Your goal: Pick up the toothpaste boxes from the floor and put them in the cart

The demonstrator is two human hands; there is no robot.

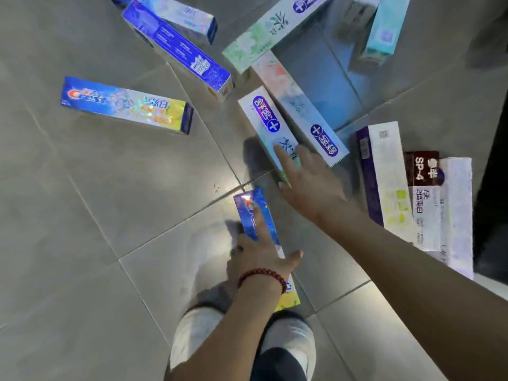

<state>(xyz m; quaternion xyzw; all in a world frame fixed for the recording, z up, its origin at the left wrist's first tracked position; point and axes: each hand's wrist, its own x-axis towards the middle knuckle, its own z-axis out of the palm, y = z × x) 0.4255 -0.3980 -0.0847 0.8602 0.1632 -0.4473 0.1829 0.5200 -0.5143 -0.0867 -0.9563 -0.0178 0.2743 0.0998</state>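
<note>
Several toothpaste boxes lie scattered on the grey tiled floor. My left hand (261, 257), with a red bead bracelet on its wrist, grips a blue Crest box (257, 213) near my feet. My right hand (308, 182) is stretched out with straight fingers over the near end of a white and teal box (268, 125). Beside that one lies a pale pink box (297, 105). Another Crest box (126, 104) lies to the left. No cart is in view.
Two blue boxes (176, 48) and a green box (264, 34) lie farther off, and a teal box (380, 28) stands at the top right. White, purple and brown boxes (406, 188) are stacked on the right. My shoes (192, 334) are at the bottom.
</note>
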